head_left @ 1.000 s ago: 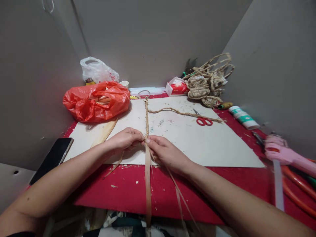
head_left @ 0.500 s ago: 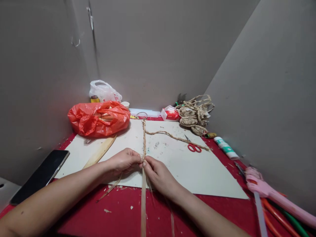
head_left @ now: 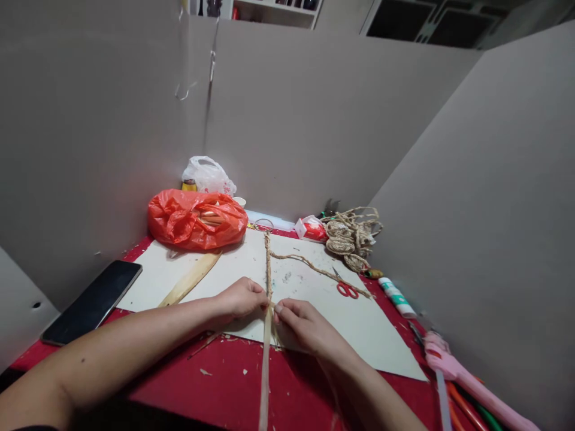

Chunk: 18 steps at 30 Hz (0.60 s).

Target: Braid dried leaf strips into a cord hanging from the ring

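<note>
A thin braid of dried straw [head_left: 268, 263] runs straight away from me over a white sheet [head_left: 309, 299] to a small ring [head_left: 263, 224] at the far edge. My left hand [head_left: 240, 297] and my right hand [head_left: 300, 323] meet at the braid's near end, both pinched shut on its loose straw strips [head_left: 265, 371]. Those flat strips trail down toward me across the red table cover [head_left: 224, 383]. A second braided cord [head_left: 314, 267] branches off to the right.
A red plastic bag [head_left: 196, 218] and a white bag [head_left: 207, 175] lie at the back left, a black phone [head_left: 92, 301] at the left edge. Red scissors [head_left: 347, 289], a pile of braided coils [head_left: 351, 234], a glue tube [head_left: 396, 296] and a pink tool [head_left: 458, 371] lie to the right. Grey partitions wall in the table.
My view has tilted upward, so more of the partitions and shelves above show. Both hands stay pinched on the braid's near end with only small finger shifts.
</note>
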Tool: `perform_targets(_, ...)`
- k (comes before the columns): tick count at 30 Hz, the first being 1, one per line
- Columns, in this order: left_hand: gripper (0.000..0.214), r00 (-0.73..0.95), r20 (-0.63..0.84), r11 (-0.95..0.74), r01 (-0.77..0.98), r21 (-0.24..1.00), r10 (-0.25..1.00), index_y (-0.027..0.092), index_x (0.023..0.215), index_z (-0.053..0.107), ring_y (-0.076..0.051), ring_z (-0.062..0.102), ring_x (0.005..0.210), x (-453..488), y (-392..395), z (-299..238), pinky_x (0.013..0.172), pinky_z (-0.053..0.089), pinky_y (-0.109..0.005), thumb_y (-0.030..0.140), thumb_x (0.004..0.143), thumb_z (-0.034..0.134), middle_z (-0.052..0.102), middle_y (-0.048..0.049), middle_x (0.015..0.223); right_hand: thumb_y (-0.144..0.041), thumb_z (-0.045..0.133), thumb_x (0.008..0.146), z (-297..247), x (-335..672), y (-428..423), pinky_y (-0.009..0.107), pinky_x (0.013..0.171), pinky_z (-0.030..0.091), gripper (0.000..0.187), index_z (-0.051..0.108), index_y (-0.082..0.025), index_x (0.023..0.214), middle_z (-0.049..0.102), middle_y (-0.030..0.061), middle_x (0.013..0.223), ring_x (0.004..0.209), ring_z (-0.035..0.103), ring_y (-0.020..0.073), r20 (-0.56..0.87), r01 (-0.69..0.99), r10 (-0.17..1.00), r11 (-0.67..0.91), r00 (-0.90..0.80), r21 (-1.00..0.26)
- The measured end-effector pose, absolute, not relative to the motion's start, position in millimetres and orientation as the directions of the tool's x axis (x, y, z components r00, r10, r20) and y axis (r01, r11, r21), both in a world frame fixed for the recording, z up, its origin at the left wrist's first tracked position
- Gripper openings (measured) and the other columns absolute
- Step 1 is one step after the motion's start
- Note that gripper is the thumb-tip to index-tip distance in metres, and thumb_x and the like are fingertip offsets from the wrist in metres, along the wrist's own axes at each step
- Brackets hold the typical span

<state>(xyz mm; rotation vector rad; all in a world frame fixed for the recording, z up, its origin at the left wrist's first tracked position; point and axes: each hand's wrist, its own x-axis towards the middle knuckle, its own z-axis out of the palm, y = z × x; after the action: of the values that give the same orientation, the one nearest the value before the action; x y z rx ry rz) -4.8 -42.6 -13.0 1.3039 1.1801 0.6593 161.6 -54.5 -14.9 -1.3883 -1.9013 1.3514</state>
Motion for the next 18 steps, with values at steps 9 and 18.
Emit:
perform_targets(9,0.014,0.379,-0.250,0.217,0.128,0.968,0.891,0.016,0.052,0.049,-0.006,0.022,0.032,-6,-43,-21,0.036,0.013,-0.023,0.019,0.065,0.052,0.035,0.0052,0.035,-0.046,0.035,0.082,-24,129,-81,0.023,0.038,0.032,0.034,0.048,-0.019,0.068,0.050,-0.0015,0.042,0.032,0.042,0.0115,-0.157,0.507,0.955,-0.009,-0.250,-0.862)
perform_targets(18,0.011,0.261,-0.338,0.307,0.155,0.939,0.904,0.016,0.054,0.057,-0.009,0.036,0.044,-7,-46,-28,0.044,0.027,-0.024,0.018,0.057,0.068,0.047,0.0059,0.045,-0.046,0.047,0.076,-44,132,-87,0.031,0.057,0.044,0.027,0.063,-0.025,0.073,0.066,0.0082,0.063,0.064,0.063,0.0263,0.053,0.743,0.917,0.353,-0.395,-0.569)
